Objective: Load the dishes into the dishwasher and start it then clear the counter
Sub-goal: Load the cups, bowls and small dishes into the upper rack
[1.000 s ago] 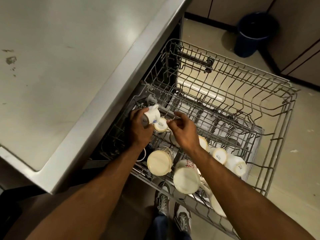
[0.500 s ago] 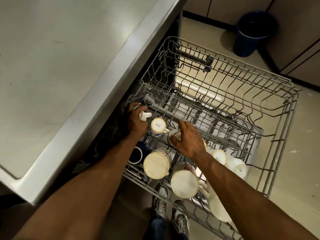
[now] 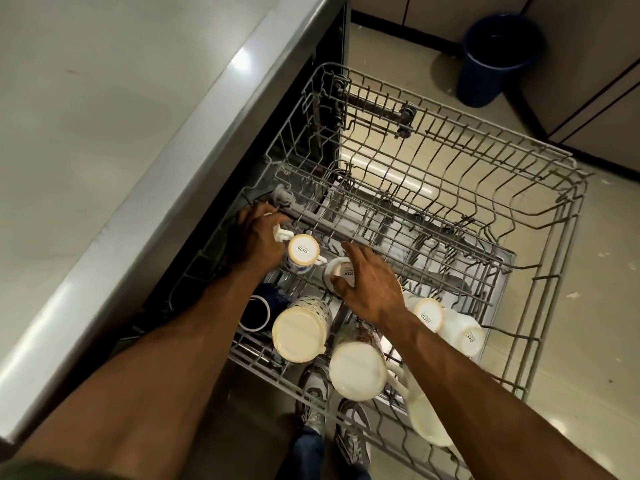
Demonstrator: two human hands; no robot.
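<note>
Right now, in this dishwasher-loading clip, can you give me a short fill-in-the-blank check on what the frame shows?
1. The cups in the lower rack stand bottom side ____.
2. The right hand rests on a ____ cup.
3. The upper rack holds ____ dishes.
4. The bin on the floor is coloured ____.

Missing words: up; white; no; blue

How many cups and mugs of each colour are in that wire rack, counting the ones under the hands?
White or cream cups and mugs: 7
Dark blue mug: 1
White piece at the near edge, kind unclear: 1
Total: 9
</note>
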